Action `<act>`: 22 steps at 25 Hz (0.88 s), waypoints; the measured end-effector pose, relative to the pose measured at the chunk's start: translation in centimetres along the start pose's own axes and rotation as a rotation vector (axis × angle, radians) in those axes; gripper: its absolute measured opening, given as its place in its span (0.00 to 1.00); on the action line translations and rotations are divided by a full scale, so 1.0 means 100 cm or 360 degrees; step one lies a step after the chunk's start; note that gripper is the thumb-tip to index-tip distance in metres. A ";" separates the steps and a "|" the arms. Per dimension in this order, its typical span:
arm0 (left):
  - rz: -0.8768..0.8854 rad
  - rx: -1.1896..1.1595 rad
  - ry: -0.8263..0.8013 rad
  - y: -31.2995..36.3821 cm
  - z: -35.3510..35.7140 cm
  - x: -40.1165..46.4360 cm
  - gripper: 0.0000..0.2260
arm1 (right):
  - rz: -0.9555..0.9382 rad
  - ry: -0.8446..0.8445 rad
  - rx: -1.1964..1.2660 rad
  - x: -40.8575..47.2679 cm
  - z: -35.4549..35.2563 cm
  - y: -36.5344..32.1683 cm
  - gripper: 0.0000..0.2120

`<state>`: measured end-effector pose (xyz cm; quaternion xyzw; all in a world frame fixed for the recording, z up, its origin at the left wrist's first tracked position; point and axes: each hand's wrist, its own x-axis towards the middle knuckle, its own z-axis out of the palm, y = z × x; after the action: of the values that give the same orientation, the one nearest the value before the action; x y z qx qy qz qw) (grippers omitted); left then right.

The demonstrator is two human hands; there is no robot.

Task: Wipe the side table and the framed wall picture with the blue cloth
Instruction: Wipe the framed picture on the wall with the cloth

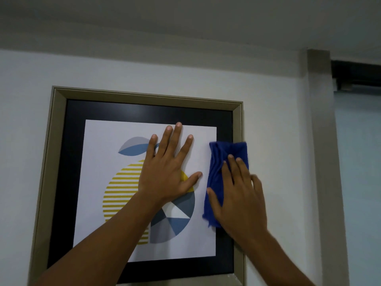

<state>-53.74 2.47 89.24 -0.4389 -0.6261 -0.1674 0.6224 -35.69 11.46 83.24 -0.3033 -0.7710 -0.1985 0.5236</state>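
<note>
The framed wall picture hangs in front of me: a beige frame, a black mat and a white print with yellow, grey and blue shapes. My left hand lies flat on the middle of the print, fingers spread, holding nothing. The blue cloth is bunched against the picture's right side, over the mat and the frame edge. My right hand presses on it with the palm and fingers. The side table is out of view.
White wall surrounds the picture. A beige vertical trim runs down the wall right of the frame. Beyond it is a pale blue surface with a dark rail above. The ceiling fills the top.
</note>
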 end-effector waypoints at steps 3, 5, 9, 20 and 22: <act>0.0005 -0.0003 0.0016 -0.001 0.001 0.000 0.41 | -0.0038 -0.0107 -0.0010 -0.036 0.006 0.007 0.34; 0.0006 -0.0012 0.0042 -0.001 0.003 -0.001 0.41 | -0.0078 -0.0118 -0.0024 -0.031 0.005 0.011 0.35; 0.0014 -0.0031 0.0112 -0.002 0.009 -0.001 0.41 | -0.0090 -0.0028 -0.0026 0.024 -0.007 0.011 0.35; 0.0032 0.0009 0.0081 -0.002 0.006 -0.004 0.40 | -0.0201 0.0190 -0.0051 0.076 -0.012 0.020 0.32; 0.0039 0.0009 0.0079 -0.003 0.006 -0.003 0.40 | -0.0199 0.0154 -0.0020 0.037 0.009 0.022 0.33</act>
<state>-54.42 2.67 88.98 -0.4405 -0.6055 -0.1689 0.6410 -35.82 14.56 86.30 -0.2480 -0.7610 -0.2500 0.5448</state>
